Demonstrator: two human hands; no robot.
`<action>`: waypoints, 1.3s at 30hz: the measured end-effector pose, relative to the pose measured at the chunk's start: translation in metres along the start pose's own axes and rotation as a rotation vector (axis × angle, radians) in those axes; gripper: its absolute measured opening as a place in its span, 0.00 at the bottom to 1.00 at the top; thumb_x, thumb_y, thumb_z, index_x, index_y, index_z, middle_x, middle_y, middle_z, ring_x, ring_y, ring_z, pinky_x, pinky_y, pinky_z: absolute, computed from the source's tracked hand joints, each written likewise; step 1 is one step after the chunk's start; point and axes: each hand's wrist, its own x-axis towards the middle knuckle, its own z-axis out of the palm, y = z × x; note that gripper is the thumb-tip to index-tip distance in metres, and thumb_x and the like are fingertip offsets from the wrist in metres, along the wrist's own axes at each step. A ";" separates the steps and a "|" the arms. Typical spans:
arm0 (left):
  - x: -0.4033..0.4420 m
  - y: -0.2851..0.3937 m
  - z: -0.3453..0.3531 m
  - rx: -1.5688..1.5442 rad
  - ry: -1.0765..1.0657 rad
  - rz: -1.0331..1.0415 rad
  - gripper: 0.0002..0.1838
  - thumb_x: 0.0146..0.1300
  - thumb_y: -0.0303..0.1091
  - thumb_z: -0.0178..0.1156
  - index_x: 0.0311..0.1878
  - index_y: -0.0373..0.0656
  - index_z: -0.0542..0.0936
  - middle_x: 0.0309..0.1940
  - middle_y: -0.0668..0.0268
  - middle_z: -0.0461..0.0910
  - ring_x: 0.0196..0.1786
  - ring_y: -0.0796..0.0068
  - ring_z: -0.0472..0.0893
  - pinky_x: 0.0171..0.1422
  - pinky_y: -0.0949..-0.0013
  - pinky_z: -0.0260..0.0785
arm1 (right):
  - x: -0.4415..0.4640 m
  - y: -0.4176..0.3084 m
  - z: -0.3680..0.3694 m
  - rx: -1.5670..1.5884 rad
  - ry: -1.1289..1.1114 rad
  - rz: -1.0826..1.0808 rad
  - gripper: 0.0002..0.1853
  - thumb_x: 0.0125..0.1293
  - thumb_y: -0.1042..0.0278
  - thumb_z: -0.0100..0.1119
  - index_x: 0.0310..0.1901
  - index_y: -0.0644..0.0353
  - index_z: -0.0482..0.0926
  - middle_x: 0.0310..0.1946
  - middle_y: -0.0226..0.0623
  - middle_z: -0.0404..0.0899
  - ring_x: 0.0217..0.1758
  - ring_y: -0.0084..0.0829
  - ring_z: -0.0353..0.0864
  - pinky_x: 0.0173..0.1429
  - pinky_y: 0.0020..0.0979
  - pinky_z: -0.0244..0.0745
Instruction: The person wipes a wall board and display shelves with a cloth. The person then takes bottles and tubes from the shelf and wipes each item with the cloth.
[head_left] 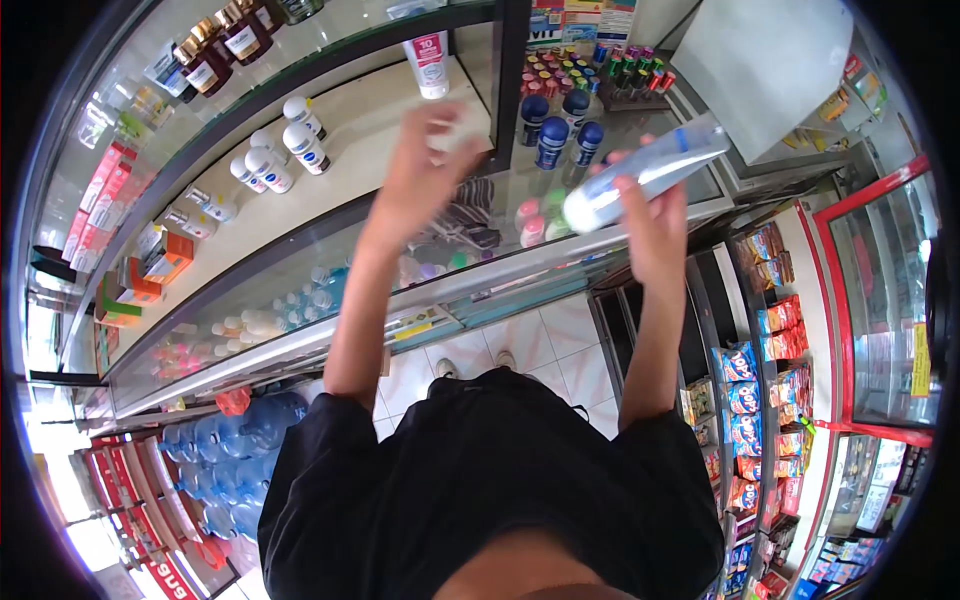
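My right hand (pixel 655 215) is wrapped around a silvery-blue squeeze tube (pixel 660 165) with a white cap, held tilted above the glass counter. The cap end points down to the left. My left hand (pixel 425 165) is raised in front of the shelf, blurred, with its fingers curled and apart and only pale shelf showing between them. Just beyond it stands a white and pink tube (pixel 430 65), upright on its cap. White roll-on deodorants (pixel 305 147) stand left of this hand. Dark blue roll-ons (pixel 552 142) are grouped on the counter between my hands.
Several nail polish bottles (pixel 560 80) stand at the back of the counter. A dark cabinet post (pixel 508 90) rises between my hands. Boxes (pixel 165 255) and perfume bottles (pixel 245 35) line the left shelves. Snack bags (pixel 742 400) hang at right; blue water jugs (pixel 230 435) lie at lower left.
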 end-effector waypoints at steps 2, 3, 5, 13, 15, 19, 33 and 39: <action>0.046 -0.054 -0.007 -0.014 0.201 -0.021 0.36 0.59 0.36 0.75 0.67 0.38 0.67 0.57 0.54 0.72 0.58 0.59 0.75 0.60 0.60 0.72 | 0.026 -0.012 -0.022 -0.082 0.090 -0.146 0.36 0.66 0.73 0.72 0.69 0.66 0.59 0.56 0.45 0.77 0.56 0.35 0.83 0.62 0.36 0.80; 0.065 -0.070 -0.007 -0.005 0.303 -0.050 0.41 0.57 0.36 0.77 0.68 0.34 0.65 0.59 0.52 0.70 0.59 0.56 0.73 0.62 0.59 0.70 | 0.042 -0.013 -0.033 -0.158 0.140 -0.204 0.36 0.65 0.72 0.74 0.67 0.67 0.60 0.55 0.44 0.77 0.55 0.33 0.82 0.61 0.35 0.79; 0.094 -0.098 -0.002 0.208 0.381 -0.068 0.51 0.51 0.41 0.81 0.71 0.33 0.59 0.64 0.48 0.64 0.62 0.53 0.72 0.65 0.55 0.69 | 0.086 0.002 -0.069 -0.336 0.154 -0.342 0.36 0.62 0.66 0.79 0.62 0.69 0.64 0.52 0.42 0.77 0.54 0.29 0.80 0.58 0.31 0.77; 0.153 -0.134 0.047 0.377 0.729 0.024 0.63 0.39 0.44 0.87 0.70 0.31 0.54 0.64 0.41 0.64 0.62 0.44 0.71 0.68 0.50 0.66 | 0.161 0.074 -0.092 -0.828 0.305 -0.411 0.38 0.52 0.52 0.83 0.54 0.65 0.69 0.41 0.49 0.85 0.42 0.44 0.87 0.49 0.40 0.80; 0.160 -0.136 0.051 0.302 0.732 0.015 0.60 0.39 0.42 0.87 0.68 0.31 0.56 0.62 0.41 0.66 0.62 0.44 0.71 0.67 0.50 0.66 | 0.160 0.075 -0.077 -0.846 0.284 -0.355 0.37 0.52 0.53 0.83 0.52 0.65 0.68 0.41 0.52 0.85 0.42 0.47 0.87 0.49 0.41 0.80; 0.167 -0.141 0.049 0.218 0.708 -0.151 0.48 0.42 0.41 0.83 0.60 0.34 0.62 0.57 0.42 0.74 0.60 0.39 0.76 0.62 0.46 0.71 | 0.173 0.092 -0.077 -0.861 0.237 -0.383 0.37 0.51 0.54 0.84 0.49 0.65 0.67 0.41 0.55 0.83 0.44 0.53 0.86 0.49 0.44 0.80; 0.118 -0.094 0.011 -0.295 0.446 -0.321 0.32 0.56 0.49 0.74 0.53 0.34 0.74 0.40 0.56 0.83 0.44 0.62 0.84 0.50 0.58 0.78 | 0.176 0.101 -0.113 -0.706 0.160 -0.327 0.44 0.53 0.56 0.83 0.63 0.67 0.65 0.48 0.51 0.81 0.49 0.47 0.84 0.54 0.44 0.79; 0.030 -0.064 -0.013 -0.730 0.242 -0.614 0.26 0.61 0.46 0.69 0.53 0.36 0.73 0.36 0.60 0.80 0.35 0.68 0.82 0.39 0.61 0.78 | 0.078 0.023 -0.041 -0.633 0.306 -0.664 0.15 0.63 0.70 0.68 0.50 0.62 0.78 0.41 0.38 0.78 0.44 0.37 0.80 0.55 0.37 0.73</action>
